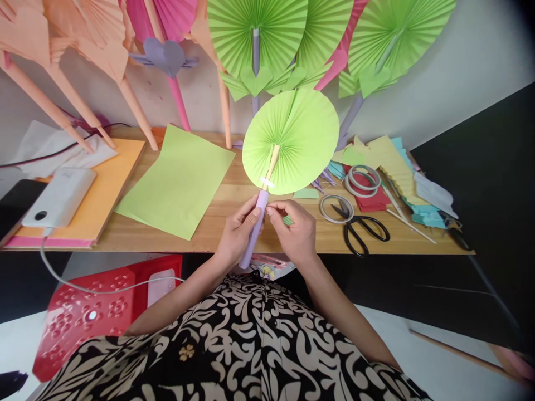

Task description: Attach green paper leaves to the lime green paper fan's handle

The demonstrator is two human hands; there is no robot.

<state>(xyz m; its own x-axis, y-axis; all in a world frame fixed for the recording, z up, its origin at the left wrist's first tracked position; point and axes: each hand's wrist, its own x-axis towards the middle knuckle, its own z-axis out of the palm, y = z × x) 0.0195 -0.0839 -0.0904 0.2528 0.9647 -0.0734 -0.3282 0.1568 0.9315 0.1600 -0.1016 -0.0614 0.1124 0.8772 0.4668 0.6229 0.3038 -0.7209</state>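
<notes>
A round, pleated green paper fan [292, 142] stands tilted in front of me, just over the table edge. Its wooden stick [273, 160] runs down into a rolled purple paper handle [251, 245], with a white strip across the stick above it. My left hand [237, 231] is closed around this handle, thumb on top. On the handle's right side, my right hand [295, 228] is closed in a pinch, its fingertips at the purple paper near the upper end. What lies between those fingertips is mostly hidden. A flat green paper sheet [179, 184] lies left of the fan.
Black-handled scissors [365, 231] and several tape rolls [363, 181] lie to the right, near paper scraps [397, 167]. A white power bank [62, 197] with a cable rests on orange paper [112, 181] at left. Finished fans [257, 50] lean against the wall.
</notes>
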